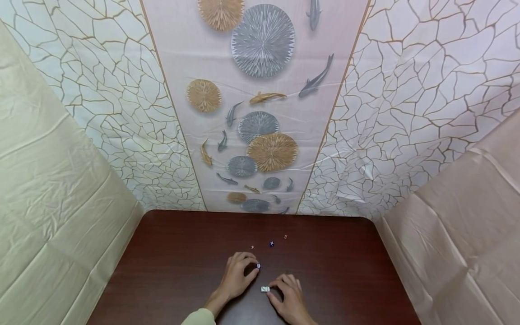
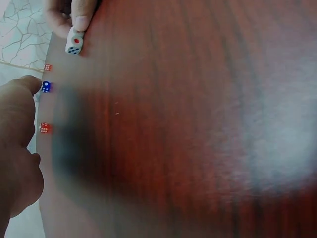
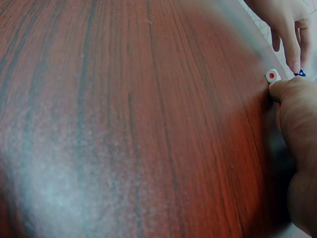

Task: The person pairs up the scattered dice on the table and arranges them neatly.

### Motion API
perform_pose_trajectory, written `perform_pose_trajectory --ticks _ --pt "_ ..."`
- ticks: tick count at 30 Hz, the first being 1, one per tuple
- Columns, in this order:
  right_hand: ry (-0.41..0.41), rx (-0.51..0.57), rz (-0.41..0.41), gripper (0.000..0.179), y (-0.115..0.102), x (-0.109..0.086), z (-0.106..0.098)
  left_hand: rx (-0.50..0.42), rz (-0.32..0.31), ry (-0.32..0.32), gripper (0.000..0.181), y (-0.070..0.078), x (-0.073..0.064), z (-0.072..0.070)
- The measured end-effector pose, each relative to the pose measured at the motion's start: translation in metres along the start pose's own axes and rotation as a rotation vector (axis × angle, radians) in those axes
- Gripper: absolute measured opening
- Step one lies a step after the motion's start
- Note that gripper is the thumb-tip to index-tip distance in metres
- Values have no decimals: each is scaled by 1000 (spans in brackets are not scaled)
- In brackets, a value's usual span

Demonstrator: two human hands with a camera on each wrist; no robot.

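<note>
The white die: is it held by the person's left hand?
No, the head view shows the right hand pinching the white die.

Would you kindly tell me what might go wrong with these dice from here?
The right hand holds the white die only at its fingertips, so it might slip. The left hand, with a blue die at its fingertips, is close to a loose red die and could knock it.

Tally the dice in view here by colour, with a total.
Blue dice: 2
White dice: 1
Red dice: 2
Total: 5
</note>
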State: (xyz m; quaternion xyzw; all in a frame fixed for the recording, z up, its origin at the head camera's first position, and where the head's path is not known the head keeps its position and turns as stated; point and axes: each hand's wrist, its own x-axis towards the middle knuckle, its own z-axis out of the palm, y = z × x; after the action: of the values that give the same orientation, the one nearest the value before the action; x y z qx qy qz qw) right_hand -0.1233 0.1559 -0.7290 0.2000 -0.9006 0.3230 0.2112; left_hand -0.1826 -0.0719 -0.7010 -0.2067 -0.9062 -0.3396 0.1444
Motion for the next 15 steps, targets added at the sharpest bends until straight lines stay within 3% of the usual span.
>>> perform_pose_trajectory --ticks 6,15 --pt "-2 6 4 28 -1 1 -1 23 78 33 19 -1 -8 6" --pt "31 -17 -37 31 -1 2 -1 36 108 26 19 -1 -16 13"
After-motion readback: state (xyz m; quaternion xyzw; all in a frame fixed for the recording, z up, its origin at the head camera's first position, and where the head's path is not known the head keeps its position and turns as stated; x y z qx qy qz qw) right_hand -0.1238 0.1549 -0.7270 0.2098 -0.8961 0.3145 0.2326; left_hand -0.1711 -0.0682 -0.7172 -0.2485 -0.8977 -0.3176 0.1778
